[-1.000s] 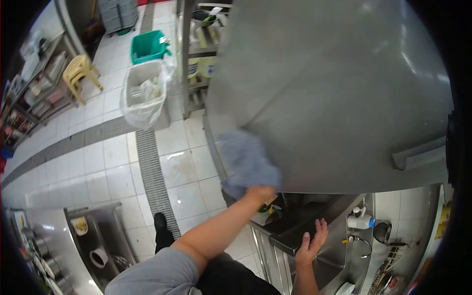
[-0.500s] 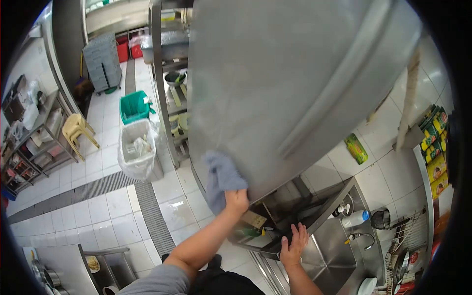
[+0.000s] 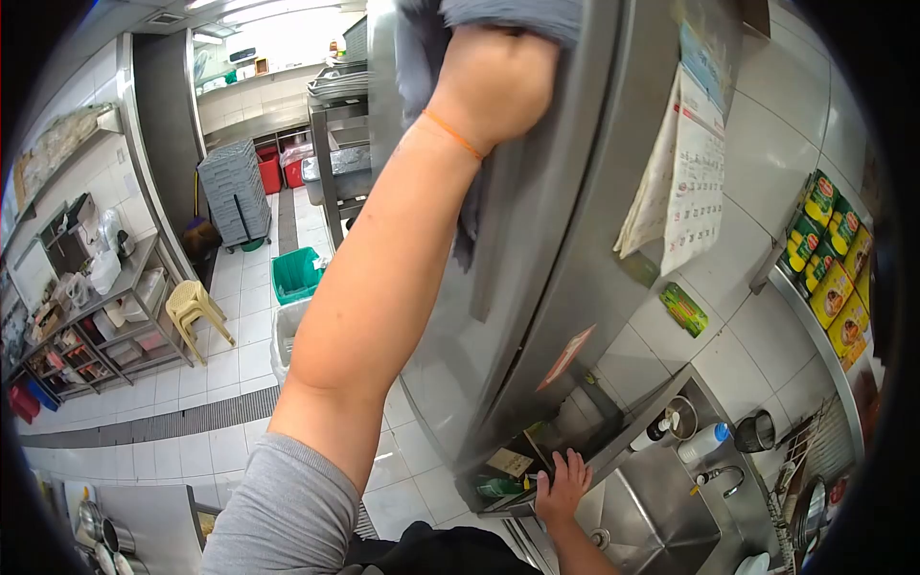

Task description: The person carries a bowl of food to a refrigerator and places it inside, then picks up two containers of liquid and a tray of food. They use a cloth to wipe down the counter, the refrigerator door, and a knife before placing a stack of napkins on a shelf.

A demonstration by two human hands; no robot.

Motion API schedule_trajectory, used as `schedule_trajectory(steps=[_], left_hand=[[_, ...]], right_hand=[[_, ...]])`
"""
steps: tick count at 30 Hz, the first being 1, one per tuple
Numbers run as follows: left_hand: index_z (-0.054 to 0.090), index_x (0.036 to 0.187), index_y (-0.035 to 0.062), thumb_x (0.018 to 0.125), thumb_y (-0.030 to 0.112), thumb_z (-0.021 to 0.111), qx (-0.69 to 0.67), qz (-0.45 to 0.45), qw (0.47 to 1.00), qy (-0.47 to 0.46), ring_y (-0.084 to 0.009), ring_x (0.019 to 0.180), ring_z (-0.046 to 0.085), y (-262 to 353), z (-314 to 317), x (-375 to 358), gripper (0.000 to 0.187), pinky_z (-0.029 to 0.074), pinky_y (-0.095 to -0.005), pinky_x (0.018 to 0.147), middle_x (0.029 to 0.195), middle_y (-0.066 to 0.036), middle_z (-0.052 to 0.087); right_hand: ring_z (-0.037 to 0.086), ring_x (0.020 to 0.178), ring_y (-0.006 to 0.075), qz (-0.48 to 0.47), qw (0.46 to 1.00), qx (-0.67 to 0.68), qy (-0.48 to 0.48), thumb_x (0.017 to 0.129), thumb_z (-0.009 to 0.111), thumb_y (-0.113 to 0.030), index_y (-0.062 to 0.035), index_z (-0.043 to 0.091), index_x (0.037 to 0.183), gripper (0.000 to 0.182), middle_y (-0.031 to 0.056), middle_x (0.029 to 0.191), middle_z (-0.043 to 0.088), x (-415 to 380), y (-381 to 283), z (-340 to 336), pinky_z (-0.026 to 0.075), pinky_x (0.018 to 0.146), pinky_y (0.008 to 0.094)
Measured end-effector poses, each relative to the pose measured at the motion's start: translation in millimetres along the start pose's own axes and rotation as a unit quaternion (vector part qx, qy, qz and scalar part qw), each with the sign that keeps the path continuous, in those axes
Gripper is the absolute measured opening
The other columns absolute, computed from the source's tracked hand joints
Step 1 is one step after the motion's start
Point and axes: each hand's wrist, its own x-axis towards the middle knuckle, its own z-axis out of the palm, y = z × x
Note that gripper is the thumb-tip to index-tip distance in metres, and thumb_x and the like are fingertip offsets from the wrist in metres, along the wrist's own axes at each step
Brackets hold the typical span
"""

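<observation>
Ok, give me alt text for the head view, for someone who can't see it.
The person's left hand presses a grey cloth high against a tall steel cabinet, arm stretched up. The right hand rests on the edge of a steel sink below. A calendar hangs on the tiled wall.

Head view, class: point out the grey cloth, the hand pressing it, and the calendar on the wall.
grey cloth (image 3: 436,43): head view, fold hanging left of the hand.
left hand (image 3: 494,81): head view, back of the hand.
calendar (image 3: 685,182): head view, printed date grid.
</observation>
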Motion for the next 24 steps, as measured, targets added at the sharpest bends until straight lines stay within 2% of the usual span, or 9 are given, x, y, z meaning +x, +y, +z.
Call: schedule_trajectory(steps=[3, 4, 5, 7, 10, 12, 15, 19, 24], left_hand=[[0.056, 0.141, -0.0016, 0.103, 0.030, 0.052, 0.086, -0.098, 0.986, -0.104, -0.0588, 0.124, 0.053, 59.8, -8.8, 7.7, 0.049, 0.037, -0.0674, 0.107, 0.150, -0.033, 0.047], [0.066, 0.125, -0.0007, 0.100, 0.013, 0.055, 0.055, -0.107, 0.990, -0.074, -0.0459, 0.108, 0.063, 77.0, -8.6, -10.2, 0.031, 0.049, -0.0519, 0.101, 0.124, -0.022, 0.066], [0.066, 0.127, 0.0031, 0.102, 0.019, 0.059, -0.021, -0.159, 0.983, -0.094, -0.0435, 0.108, 0.065, 87.3, -3.3, -28.1, 0.030, 0.052, -0.0465, 0.097, 0.123, -0.021, 0.068], [0.066, 0.124, -0.0022, 0.106, 0.022, 0.059, -0.155, -0.172, 0.971, -0.056, -0.0416, 0.109, 0.067, 106.9, 11.6, -83.4, 0.031, 0.053, -0.0445, 0.092, 0.117, -0.027, 0.069], [0.068, 0.117, -0.0024, 0.108, 0.022, 0.059, -0.172, -0.285, 0.929, -0.163, -0.0412, 0.092, 0.068, 155.3, -10.2, -156.8, 0.028, 0.053, -0.0418, 0.083, 0.099, -0.025, 0.071], [0.069, 0.119, 0.0019, 0.104, 0.024, 0.062, -0.163, -0.336, 0.894, -0.249, -0.0413, 0.105, 0.064, 186.2, -24.9, -231.5, 0.027, 0.050, -0.0457, 0.093, 0.108, -0.024, 0.070], [0.069, 0.127, 0.0123, 0.099, 0.028, 0.064, -0.021, -0.242, 0.888, -0.390, -0.0388, 0.126, 0.057, 231.8, -61.0, -309.5, 0.033, 0.042, -0.0507, 0.109, 0.131, -0.016, 0.067], [0.068, 0.130, 0.0165, 0.095, 0.034, 0.065, -0.069, -0.249, 0.855, -0.451, -0.0398, 0.126, 0.056, 284.5, -83.3, -451.2, 0.039, 0.042, -0.0532, 0.109, 0.132, -0.013, 0.067], [0.062, 0.137, 0.0207, 0.094, 0.028, 0.067, -0.168, -0.311, 0.757, -0.549, -0.0457, 0.136, 0.050, 334.9, -95.8, -535.5, 0.044, 0.037, -0.0607, 0.113, 0.143, -0.016, 0.060]], right_hand=[[0.042, 0.143, 0.0437, -0.005, 1.000, 0.007, 0.010, 0.092, 0.063, -0.036, -0.0080, 0.060, 0.138, 0.054, 0.0219, 0.150, 0.051, 0.7, 2.4, -0.9, 0.018, 0.121, 0.0661], [0.042, 0.143, 0.0435, -0.007, 1.000, 0.011, 0.011, 0.092, 0.063, -0.036, -0.0078, 0.060, 0.138, 0.054, 0.0215, 0.150, 0.051, 0.9, 3.1, -1.3, 0.019, 0.121, 0.0660], [0.042, 0.142, 0.0435, -0.009, 1.000, 0.015, 0.011, 0.093, 0.063, -0.035, -0.0075, 0.061, 0.138, 0.052, 0.0217, 0.150, 0.051, 0.3, 3.0, -3.1, 0.019, 0.121, 0.0654], [0.043, 0.142, 0.0435, -0.010, 1.000, 0.023, 0.014, 0.095, 0.062, -0.033, -0.0067, 0.062, 0.137, 0.050, 0.0220, 0.150, 0.052, 3.1, 2.3, -5.1, 0.020, 0.121, 0.0641], [0.043, 0.142, 0.0432, -0.022, 0.999, 0.020, 0.021, 0.095, 0.061, -0.033, -0.0070, 0.062, 0.137, 0.050, 0.0215, 0.150, 0.052, 2.4, 7.4, -4.0, 0.020, 0.121, 0.0638], [0.043, 0.142, 0.0430, -0.018, 0.999, 0.023, 0.029, 0.095, 0.061, -0.033, -0.0070, 0.062, 0.137, 0.050, 0.0210, 0.150, 0.052, 1.1, 9.8, -1.3, 0.020, 0.121, 0.0636], [0.044, 0.141, 0.0445, -0.019, 0.999, 0.023, 0.034, 0.096, 0.060, -0.036, -0.0055, 0.062, 0.136, 0.050, 0.0222, 0.149, 0.052, 4.1, 10.4, 0.8, 0.021, 0.119, 0.0655], [0.040, 0.144, 0.0442, -0.005, 0.999, 0.034, 0.037, 0.094, 0.062, -0.036, -0.0069, 0.062, 0.136, 0.051, 0.0221, 0.152, 0.049, 4.8, 7.8, -2.2, 0.019, 0.120, 0.0659], [0.036, 0.147, 0.0432, 0.016, 0.999, 0.019, 0.033, 0.092, 0.066, -0.031, -0.0093, 0.062, 0.137, 0.050, 0.0201, 0.155, 0.046, 5.6, 5.2, -4.8, 0.017, 0.121, 0.0671]])
